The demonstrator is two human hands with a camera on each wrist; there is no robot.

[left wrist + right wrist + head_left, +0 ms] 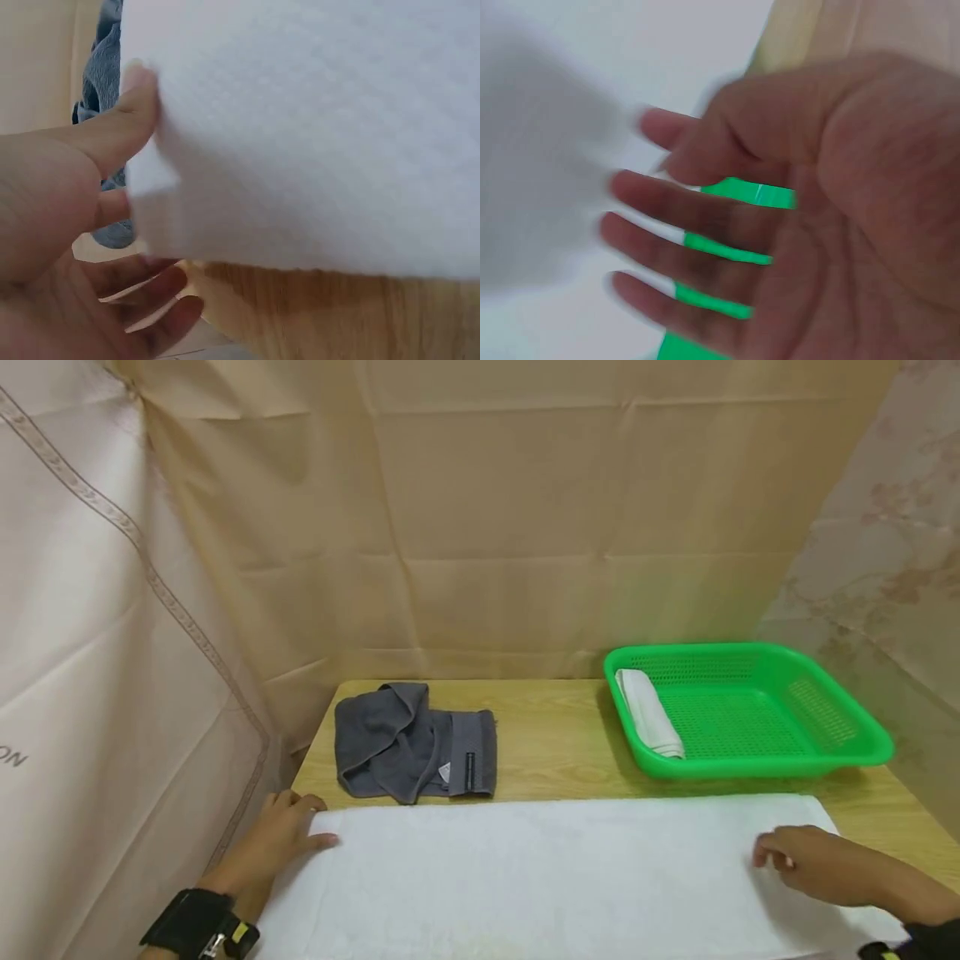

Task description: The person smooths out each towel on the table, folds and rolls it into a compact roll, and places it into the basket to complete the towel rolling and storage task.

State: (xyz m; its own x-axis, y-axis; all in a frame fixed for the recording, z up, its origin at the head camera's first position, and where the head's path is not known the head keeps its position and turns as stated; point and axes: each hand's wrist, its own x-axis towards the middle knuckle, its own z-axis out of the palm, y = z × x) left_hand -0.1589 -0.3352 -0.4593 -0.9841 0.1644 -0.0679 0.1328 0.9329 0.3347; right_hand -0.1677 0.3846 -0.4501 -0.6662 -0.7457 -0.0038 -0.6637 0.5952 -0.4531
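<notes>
One-handedly pinched a nubbly, rectangular white cloth (pixel 525 872) with the left hand (pixel 281 831), holding the right hand (pixel 813 864) loosely spread above.

White cloth (pixel 300 135) fills the view from 11 round past 3 o'clock, its lower edge running along toward 4. Left hand (pixel 52 202) comes in from 9 o'clock, thumb pressed on the cloth's near edge and one finger passing behind it, the other fingertips loosely bent around 7. Blue-grey cloth (pixel 103 75) shows behind at 10 o'clock, pale backdrop (pixel 37 60) beyond, wooden surface (pixel 315 315) at 5.
</notes>
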